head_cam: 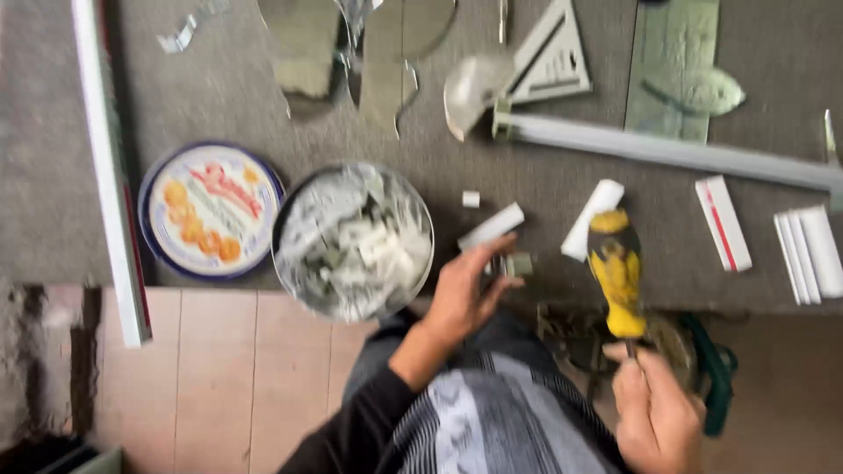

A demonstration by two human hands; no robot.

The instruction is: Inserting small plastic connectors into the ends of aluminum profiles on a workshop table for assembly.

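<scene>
head | left hand (461, 294) grip pinches small grey block (518, 263) | right hand (654, 412) grip clamps yellow screwdriver (616, 276)

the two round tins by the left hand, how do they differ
The open tin shows a bare metal rim and is heaped with pale scraps; the lid lies flat, blue-rimmed, with a printed picture and nothing on it. The open tin sits nearer the left hand. Both are round, side by side.

We find bare counter (228, 96) between the round tin lid (211, 211) and the mirror shards (351, 53) above. Ahead of our hands, the open tin of scraps (353, 241), white blocks (492, 226) and long white rail (676, 151) crowd the way.
</scene>
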